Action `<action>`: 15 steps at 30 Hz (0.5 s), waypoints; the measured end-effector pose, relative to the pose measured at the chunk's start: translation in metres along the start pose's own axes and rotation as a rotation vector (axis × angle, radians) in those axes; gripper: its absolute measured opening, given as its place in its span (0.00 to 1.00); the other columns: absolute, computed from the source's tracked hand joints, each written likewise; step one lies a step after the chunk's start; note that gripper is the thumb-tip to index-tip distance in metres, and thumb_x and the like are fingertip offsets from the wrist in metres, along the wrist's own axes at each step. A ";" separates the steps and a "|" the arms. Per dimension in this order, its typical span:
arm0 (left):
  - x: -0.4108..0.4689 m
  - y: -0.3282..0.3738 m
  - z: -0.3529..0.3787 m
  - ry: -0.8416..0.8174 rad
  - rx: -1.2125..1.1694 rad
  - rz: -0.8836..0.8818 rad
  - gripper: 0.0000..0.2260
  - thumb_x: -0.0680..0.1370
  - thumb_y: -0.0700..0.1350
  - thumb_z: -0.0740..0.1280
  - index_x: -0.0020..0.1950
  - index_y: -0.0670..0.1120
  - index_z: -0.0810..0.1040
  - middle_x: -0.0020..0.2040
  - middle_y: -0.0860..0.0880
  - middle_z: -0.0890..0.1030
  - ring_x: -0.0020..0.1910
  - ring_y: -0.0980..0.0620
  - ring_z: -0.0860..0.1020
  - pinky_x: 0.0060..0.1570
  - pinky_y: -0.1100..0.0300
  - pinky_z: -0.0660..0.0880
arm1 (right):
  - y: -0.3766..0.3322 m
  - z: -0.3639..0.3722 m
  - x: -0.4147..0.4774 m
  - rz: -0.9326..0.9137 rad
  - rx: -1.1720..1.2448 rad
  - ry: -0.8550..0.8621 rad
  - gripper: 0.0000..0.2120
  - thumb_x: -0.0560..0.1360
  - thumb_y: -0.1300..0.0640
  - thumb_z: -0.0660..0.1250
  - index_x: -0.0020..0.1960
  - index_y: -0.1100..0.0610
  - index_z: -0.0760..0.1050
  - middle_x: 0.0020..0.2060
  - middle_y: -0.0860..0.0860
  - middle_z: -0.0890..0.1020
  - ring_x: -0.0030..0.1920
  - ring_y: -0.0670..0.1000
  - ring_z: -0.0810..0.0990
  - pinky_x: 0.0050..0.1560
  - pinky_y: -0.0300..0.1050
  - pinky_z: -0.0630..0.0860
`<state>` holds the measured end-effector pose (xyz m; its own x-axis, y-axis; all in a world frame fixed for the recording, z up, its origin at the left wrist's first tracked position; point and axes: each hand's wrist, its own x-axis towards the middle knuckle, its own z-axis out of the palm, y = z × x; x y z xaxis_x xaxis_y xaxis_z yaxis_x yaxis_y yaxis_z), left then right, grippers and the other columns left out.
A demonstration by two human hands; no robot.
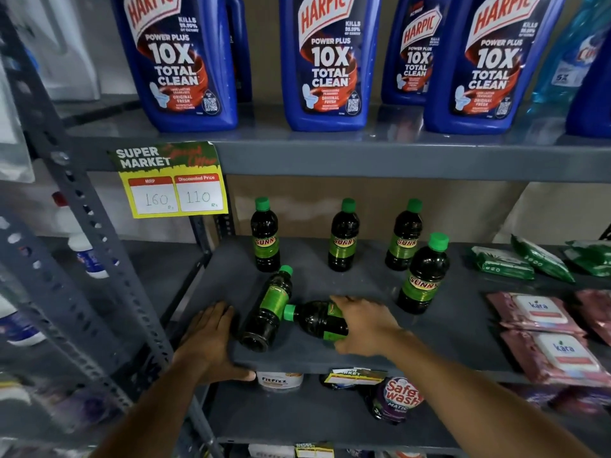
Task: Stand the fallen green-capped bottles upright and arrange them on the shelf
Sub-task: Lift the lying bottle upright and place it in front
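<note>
Grasping a fallen bottle (314,320), the right hand (365,328) clenches; left hand (208,338) rests released on the shelf (330,358).

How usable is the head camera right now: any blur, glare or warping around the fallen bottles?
Head view: centre is sharp, the two fallen dark green-capped bottles and right hand read clearly; the left edge, around the grey perforated metal upright, is smeared; wide-angle bending curves the grey metal shelf; soft glare shows on the upper shelf under the blue plastic Harpic bottles.
</note>
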<state>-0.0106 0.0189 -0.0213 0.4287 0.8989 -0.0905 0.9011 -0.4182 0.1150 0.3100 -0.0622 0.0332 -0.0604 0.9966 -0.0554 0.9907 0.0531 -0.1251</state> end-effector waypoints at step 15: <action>0.000 -0.001 0.003 -0.002 -0.031 -0.017 0.70 0.50 0.84 0.62 0.80 0.48 0.39 0.81 0.48 0.38 0.79 0.47 0.40 0.78 0.47 0.43 | -0.003 0.020 0.033 0.272 0.946 0.555 0.37 0.67 0.51 0.77 0.70 0.51 0.62 0.62 0.50 0.74 0.67 0.55 0.68 0.68 0.60 0.66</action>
<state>-0.0112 0.0191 -0.0243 0.4136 0.9055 -0.0950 0.9058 -0.3987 0.1437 0.3030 -0.0311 0.0121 0.4396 0.8701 0.2229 0.4582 -0.0039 -0.8888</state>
